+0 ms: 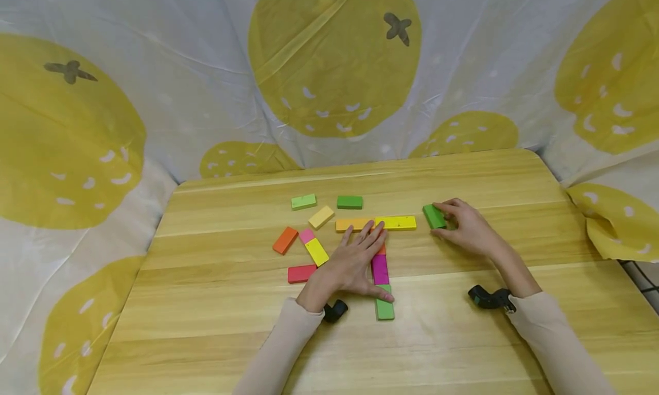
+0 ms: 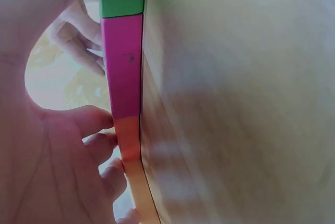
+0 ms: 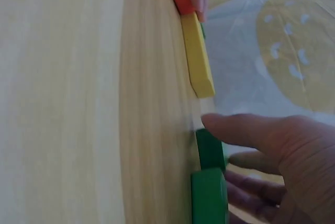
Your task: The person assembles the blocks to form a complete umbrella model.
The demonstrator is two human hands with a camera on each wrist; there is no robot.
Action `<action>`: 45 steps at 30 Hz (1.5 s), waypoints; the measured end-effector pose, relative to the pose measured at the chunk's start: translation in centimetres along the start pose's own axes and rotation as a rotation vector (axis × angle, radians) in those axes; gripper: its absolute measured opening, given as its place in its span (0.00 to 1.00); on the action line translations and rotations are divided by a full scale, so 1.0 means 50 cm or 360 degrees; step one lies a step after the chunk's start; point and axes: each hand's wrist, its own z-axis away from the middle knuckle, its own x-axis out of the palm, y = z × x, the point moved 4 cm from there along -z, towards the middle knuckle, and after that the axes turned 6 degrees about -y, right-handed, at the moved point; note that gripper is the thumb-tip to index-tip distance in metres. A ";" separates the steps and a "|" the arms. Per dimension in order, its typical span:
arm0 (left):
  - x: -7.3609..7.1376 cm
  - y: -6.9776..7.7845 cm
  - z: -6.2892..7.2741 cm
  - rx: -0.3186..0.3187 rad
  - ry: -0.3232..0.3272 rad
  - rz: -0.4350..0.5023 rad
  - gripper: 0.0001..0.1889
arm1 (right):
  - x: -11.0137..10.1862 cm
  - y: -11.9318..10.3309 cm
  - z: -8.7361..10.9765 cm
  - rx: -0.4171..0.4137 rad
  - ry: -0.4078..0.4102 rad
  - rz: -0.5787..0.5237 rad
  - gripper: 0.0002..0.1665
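My left hand (image 1: 355, 266) lies spread over a column of blocks, its thumb across the light green block (image 1: 384, 310) and its fingertips at the orange blocks (image 2: 128, 137). A magenta block (image 1: 380, 269) shows between them. Across the column's far end runs a row of a light orange block (image 1: 352, 225) and a yellow block (image 1: 395, 222). My right hand (image 1: 465, 226), to the right of that row, pinches a green block (image 1: 434, 216) between thumb and fingers. In the right wrist view, another green block (image 3: 209, 198) stands closer, hidden by the hand in the head view.
Loose blocks lie left of the column: light green (image 1: 304, 201), dark green (image 1: 350, 202), pale yellow (image 1: 321, 217), orange (image 1: 285, 241), pink (image 1: 306, 236), yellow (image 1: 316, 252) and red (image 1: 301, 273). A patterned curtain (image 1: 216, 97) hangs behind the wooden table (image 1: 206, 326).
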 end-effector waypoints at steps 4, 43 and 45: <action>0.002 -0.001 0.001 -0.0010 -0.0018 0.0019 0.71 | 0.000 0.011 0.000 -0.0078 -0.0105 -0.0067 0.43; 0.003 -0.003 0.001 -0.0038 -0.0033 0.0070 0.73 | -0.001 0.023 -0.037 -0.0096 0.0016 -0.0121 0.36; 0.003 -0.003 0.001 -0.0039 -0.0037 0.0074 0.73 | 0.001 0.022 -0.042 -0.0096 0.0017 -0.0126 0.36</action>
